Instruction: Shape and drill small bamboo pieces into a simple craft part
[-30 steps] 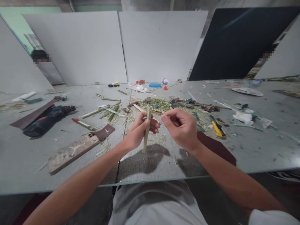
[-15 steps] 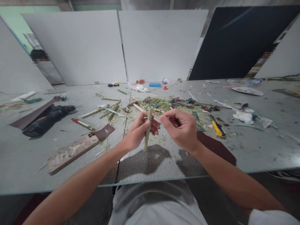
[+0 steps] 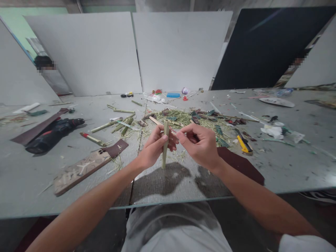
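Observation:
In my left hand a pale green bamboo tube stands nearly upright, its open end at the top, with fingers and thumb closed round it. A pale flat stick shows behind that hand; whether the hand holds it too is hidden. My right hand is closed in a pinch just right of the tube. From its fingertips a thin red strand reaches toward the tube; its far end is too small to make out. Beyond both hands lies a heap of green shavings.
At left lie a black power drill, a patterned phone case and several cut bamboo pieces. A yellow utility knife and dark red sheet lie at right. White panels stand behind the table.
My right hand has moved slightly left, closer to the bamboo tube, bringing the red strand with it. My left hand keeps the tube in almost the same place.

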`<state>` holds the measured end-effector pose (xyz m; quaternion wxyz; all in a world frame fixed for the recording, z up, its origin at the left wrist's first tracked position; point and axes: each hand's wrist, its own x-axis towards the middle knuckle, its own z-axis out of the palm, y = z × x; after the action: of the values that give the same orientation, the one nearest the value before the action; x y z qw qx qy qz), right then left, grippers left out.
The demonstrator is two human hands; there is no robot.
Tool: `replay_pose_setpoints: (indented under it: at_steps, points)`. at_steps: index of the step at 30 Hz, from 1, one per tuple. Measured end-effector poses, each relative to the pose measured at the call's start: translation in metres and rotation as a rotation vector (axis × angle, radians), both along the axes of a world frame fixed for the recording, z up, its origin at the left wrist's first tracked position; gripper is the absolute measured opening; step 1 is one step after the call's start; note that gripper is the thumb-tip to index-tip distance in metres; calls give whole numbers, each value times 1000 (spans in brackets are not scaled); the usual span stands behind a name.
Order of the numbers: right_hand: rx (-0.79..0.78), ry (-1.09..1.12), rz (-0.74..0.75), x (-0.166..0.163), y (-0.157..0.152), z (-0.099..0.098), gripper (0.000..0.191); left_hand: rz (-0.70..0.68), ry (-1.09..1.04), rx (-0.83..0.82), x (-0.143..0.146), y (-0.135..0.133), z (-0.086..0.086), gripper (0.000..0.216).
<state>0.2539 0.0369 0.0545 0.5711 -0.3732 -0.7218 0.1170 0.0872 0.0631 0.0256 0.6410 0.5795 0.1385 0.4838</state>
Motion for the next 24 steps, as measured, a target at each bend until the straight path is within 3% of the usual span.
replay_pose_setpoints:
  at_steps: [8, 15, 21, 24]
  points:
    - [-35, 53, 5, 0, 2, -2, 17, 0, 15, 35, -1, -1, -1, 21]
    - [-238, 107, 220, -3, 3, -5, 22, 43, 13, 70, 1, -4, 3, 20]
    - [-172, 113, 168, -6, 1, -4, 20, 51, 56, 107, 1, -7, 3, 20]
    - [-153, 118, 218, -6, 1, -5, 23, 38, 46, 133, 2, -8, 3, 18]
